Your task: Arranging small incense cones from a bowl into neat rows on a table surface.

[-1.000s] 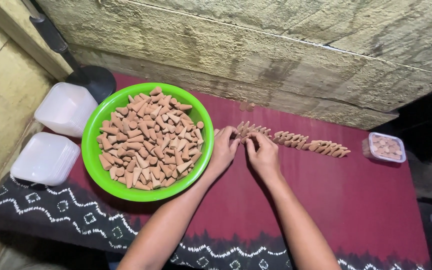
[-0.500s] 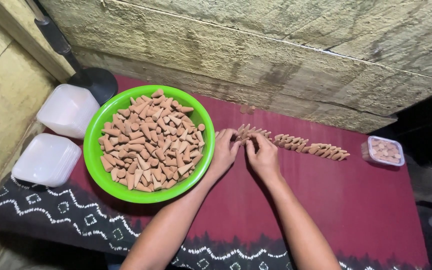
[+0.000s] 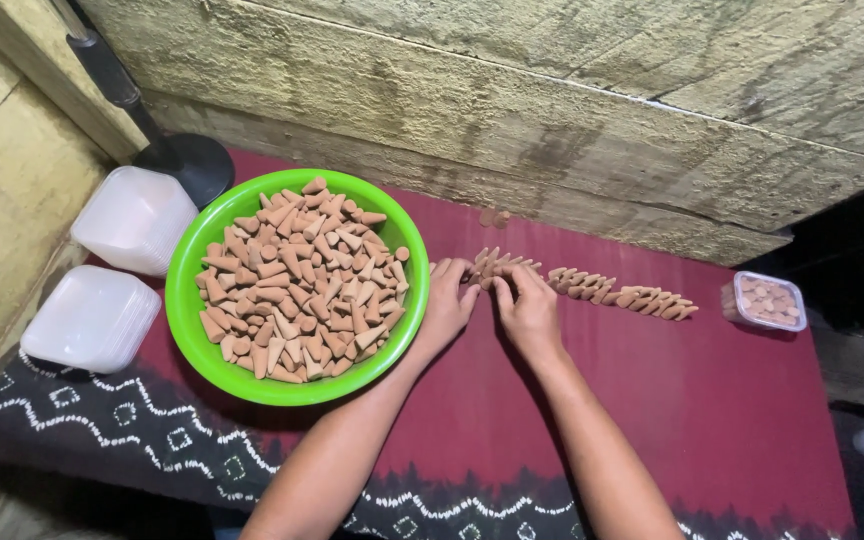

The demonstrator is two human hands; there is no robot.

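Cones fill the picture, and very little has moved in the last second. Starting at the left edge of the cloth, two stacks of white plastic boxes sit one behind the other, with a black stand at the back left corner by the wall. They are exactly where they were. Next comes the green bowl, heaped with brown cones, touching nothing but the cloth under it, and its pile looks unchanged.

Just right of the bowl's rim, the left hand lies with fingers bent down over the near end of the row of cones. The right hand is right beside it, fingertips on the same spot. Both hands were here half a second ago too, and only the fingers seem to have shifted a touch. Whether either hand pinches a cone I cannot tell; the fingertips hide what is under them, though they are curled narrow and pressing at the row's left end.

That steadiness suggests the work is slow and fine: cones being set or straightened one at a time at the end of the line, which runs on rightward along the back edge of the cloth. A couple of loose cones lie behind it against the wall. At the far right edge, a small clear tub holding more brown pieces stands untouched, well apart from both hands.
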